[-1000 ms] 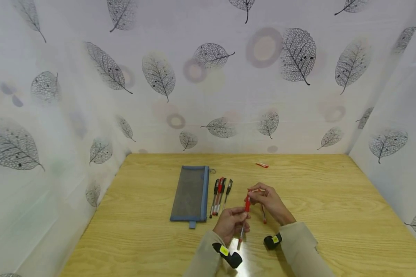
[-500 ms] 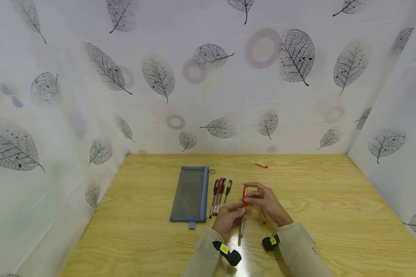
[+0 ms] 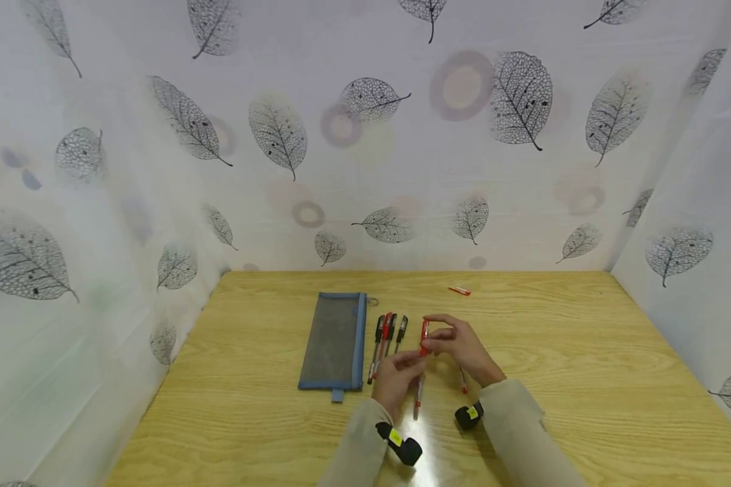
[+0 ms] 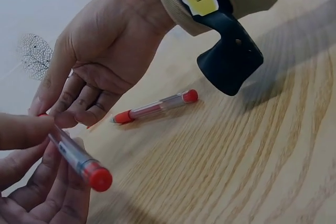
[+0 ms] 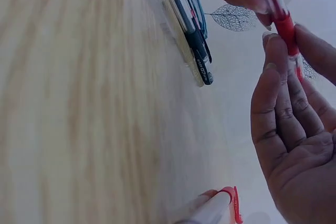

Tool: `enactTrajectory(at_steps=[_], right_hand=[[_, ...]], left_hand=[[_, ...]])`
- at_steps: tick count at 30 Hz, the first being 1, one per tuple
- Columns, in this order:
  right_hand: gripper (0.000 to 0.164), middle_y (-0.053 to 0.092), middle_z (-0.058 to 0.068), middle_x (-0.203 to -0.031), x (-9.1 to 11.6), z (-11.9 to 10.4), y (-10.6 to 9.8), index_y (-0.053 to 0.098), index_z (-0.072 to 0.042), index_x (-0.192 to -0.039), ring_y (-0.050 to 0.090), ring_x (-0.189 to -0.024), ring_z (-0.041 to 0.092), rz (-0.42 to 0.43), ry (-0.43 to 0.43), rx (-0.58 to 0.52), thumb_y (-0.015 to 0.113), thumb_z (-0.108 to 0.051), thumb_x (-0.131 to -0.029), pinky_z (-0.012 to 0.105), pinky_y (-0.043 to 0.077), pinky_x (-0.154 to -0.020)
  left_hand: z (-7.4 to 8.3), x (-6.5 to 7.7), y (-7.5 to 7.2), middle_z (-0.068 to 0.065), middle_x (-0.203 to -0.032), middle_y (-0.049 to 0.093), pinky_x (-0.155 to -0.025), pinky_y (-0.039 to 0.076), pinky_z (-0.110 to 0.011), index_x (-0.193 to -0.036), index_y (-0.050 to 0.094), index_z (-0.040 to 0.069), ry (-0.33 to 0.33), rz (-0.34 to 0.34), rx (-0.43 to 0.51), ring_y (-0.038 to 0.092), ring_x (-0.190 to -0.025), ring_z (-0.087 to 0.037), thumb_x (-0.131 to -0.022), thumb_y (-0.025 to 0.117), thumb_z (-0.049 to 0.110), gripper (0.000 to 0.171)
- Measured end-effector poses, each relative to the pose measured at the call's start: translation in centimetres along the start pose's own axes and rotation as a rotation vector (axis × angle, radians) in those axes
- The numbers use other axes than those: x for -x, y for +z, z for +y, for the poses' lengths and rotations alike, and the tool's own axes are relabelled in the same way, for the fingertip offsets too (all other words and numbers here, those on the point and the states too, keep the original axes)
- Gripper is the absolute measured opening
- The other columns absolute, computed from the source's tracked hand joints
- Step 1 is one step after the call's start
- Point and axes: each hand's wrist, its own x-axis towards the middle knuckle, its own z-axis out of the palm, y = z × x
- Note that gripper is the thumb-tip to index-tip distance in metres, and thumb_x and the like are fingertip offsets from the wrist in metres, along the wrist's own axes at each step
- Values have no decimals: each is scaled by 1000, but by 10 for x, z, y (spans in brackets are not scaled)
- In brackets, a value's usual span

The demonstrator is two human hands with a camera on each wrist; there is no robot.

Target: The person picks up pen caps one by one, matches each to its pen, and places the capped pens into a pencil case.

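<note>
A gel pen with a red cap (image 3: 425, 329) and clear barrel (image 3: 419, 392) is held between both hands, in front of the body. My left hand (image 3: 394, 380) pinches it around the barrel, with the red end plug (image 4: 98, 178) sticking out toward the left wrist camera. My right hand (image 3: 463, 348) pinches the red part at the far end, thumb and fingertips on it in the right wrist view. Below the right hand an uncapped red pen (image 4: 157, 107) lies on the table. A loose red pen cap (image 3: 459, 291) lies farther back.
Left of the hands, several pens (image 3: 380, 341) with black or red caps lie side by side. Beyond them is a grey mesh pouch (image 3: 331, 341) with blue edging. The wooden table (image 3: 597, 352) ends at a leaf-patterned curtain (image 3: 414, 155).
Both hands have moved slightly left and away from the body with the red pen. The right fingers have shifted from over the cap to along its side. The other pens stay put.
</note>
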Motion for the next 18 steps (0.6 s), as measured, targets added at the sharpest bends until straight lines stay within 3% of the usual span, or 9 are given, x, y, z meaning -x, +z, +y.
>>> enactTrajectory(at_steps=[6, 11, 18], right_hand=[[57, 70, 18, -100, -12, -6, 4, 44, 4, -139, 68, -86, 24, 25, 77, 24, 68, -7, -89, 46, 54, -80], [56, 69, 23, -102, -21, -8, 5, 42, 7, -139, 69, -89, 27, 2, 78, 18, 67, -5, -90, 49, 53, -82], [53, 70, 22, -98, -41, -3, 8, 45, 11, -134, 70, -81, 23, 15, 123, 63, 68, -3, -88, 41, 56, -76]], left_hand=[[1, -7, -2, -15, -103, 69, -72, 54, -28, -110, 69, -4, 20, 57, -82, 65, -84, -14, -82, 67, -6, 28], [6, -6, -4, -14, -104, 69, -71, 53, -29, -111, 69, -2, 32, 85, -123, 65, -83, -14, -80, 67, -6, 32], [9, -7, -6, -15, -109, 69, -76, 54, -28, -113, 67, -5, 72, 125, -171, 66, -97, -22, -84, 65, -8, 30]])
